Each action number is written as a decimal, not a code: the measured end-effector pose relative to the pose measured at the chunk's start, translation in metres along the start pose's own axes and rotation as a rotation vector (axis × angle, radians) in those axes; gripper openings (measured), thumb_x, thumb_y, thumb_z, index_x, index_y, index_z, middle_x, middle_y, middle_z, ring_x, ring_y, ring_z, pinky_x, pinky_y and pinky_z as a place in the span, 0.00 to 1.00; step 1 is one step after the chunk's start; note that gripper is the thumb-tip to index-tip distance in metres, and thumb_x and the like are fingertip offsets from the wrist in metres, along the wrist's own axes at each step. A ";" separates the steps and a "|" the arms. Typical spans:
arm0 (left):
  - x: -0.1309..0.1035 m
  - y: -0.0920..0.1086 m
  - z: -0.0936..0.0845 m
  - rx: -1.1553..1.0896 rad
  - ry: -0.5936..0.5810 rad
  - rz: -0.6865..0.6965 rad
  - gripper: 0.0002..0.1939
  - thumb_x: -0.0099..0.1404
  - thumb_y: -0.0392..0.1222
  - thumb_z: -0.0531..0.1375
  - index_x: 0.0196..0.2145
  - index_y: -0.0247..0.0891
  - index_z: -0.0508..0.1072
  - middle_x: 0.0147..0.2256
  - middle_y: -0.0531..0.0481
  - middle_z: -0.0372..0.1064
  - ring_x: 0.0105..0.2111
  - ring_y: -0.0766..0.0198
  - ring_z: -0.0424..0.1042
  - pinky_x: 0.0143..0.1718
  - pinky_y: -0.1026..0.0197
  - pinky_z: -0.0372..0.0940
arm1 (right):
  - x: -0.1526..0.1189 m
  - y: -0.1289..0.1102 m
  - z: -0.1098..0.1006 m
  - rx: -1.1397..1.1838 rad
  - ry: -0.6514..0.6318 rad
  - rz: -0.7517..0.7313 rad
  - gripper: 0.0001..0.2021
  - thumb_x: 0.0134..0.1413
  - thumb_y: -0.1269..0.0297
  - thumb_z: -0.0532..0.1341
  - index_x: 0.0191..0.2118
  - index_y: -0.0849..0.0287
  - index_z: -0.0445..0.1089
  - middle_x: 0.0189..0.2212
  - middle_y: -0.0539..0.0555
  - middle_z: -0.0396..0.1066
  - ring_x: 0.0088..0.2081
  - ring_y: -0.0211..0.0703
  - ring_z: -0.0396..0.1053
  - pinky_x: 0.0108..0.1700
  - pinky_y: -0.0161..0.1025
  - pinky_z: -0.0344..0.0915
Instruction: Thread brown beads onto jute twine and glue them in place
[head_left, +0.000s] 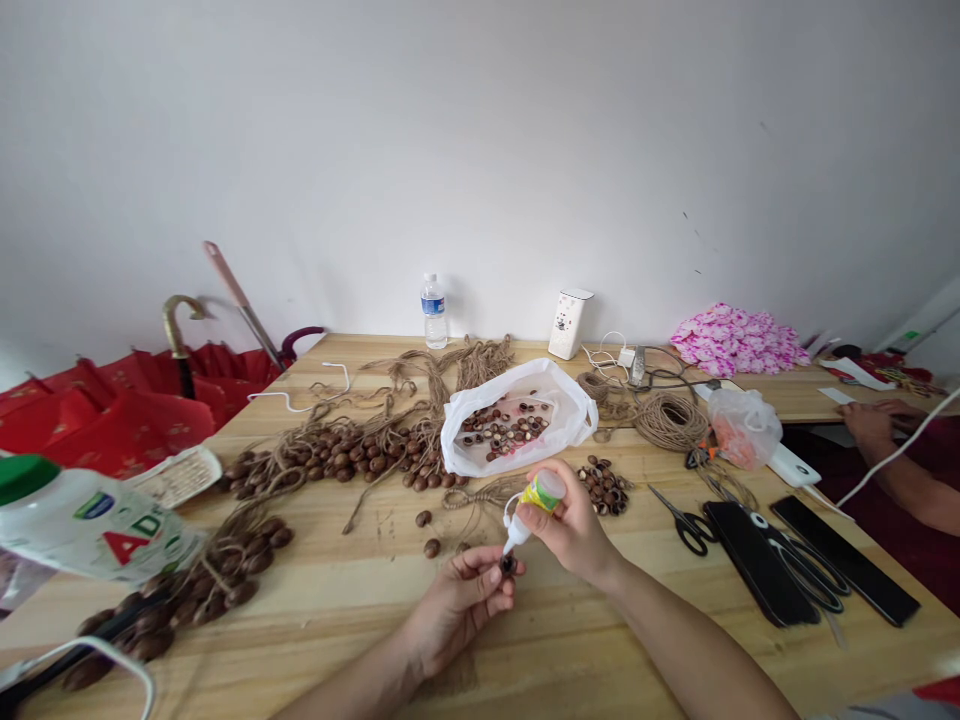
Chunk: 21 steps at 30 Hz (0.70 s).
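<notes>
Tipping a yellow-and-green-labelled glue bottle [541,492] in my right hand [574,520], I hold its nozzle at the dark nut shell [508,565] pinched in my left fingers [491,578]. Left, a green-capped white bottle [97,520] reads "AD"; the blue-labelled water bottle's [433,312] print is too small.
</notes>
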<state>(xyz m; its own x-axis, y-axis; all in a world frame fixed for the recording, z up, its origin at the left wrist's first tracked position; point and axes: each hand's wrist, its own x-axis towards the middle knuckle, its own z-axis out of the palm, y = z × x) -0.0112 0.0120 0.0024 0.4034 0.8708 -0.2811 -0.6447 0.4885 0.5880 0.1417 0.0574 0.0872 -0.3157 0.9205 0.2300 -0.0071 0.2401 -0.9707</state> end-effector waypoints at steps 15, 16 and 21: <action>-0.001 0.001 -0.001 -0.061 0.013 -0.003 0.11 0.49 0.30 0.67 0.34 0.30 0.77 0.35 0.41 0.77 0.29 0.67 0.74 0.36 0.64 0.69 | 0.000 0.000 -0.001 -0.013 -0.002 -0.011 0.15 0.48 0.56 0.63 0.37 0.56 0.58 0.26 0.46 0.58 0.25 0.35 0.57 0.26 0.31 0.57; -0.001 0.001 -0.002 -0.070 0.012 0.001 0.11 0.50 0.31 0.67 0.34 0.30 0.77 0.35 0.41 0.77 0.30 0.66 0.75 0.37 0.64 0.69 | 0.000 0.000 -0.001 -0.015 -0.004 -0.013 0.15 0.49 0.56 0.63 0.37 0.56 0.58 0.25 0.46 0.57 0.25 0.35 0.56 0.26 0.31 0.57; 0.000 -0.001 -0.004 -0.081 0.017 0.003 0.08 0.53 0.32 0.66 0.34 0.30 0.76 0.32 0.44 0.77 0.30 0.65 0.75 0.37 0.63 0.70 | -0.001 0.000 -0.001 -0.013 -0.001 0.002 0.16 0.47 0.55 0.64 0.37 0.56 0.59 0.26 0.47 0.58 0.26 0.35 0.58 0.27 0.32 0.58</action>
<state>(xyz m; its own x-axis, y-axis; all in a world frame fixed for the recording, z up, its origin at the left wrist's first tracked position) -0.0131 0.0121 -0.0012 0.3906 0.8728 -0.2926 -0.6968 0.4880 0.5256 0.1427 0.0571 0.0875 -0.3163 0.9207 0.2285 0.0055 0.2426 -0.9701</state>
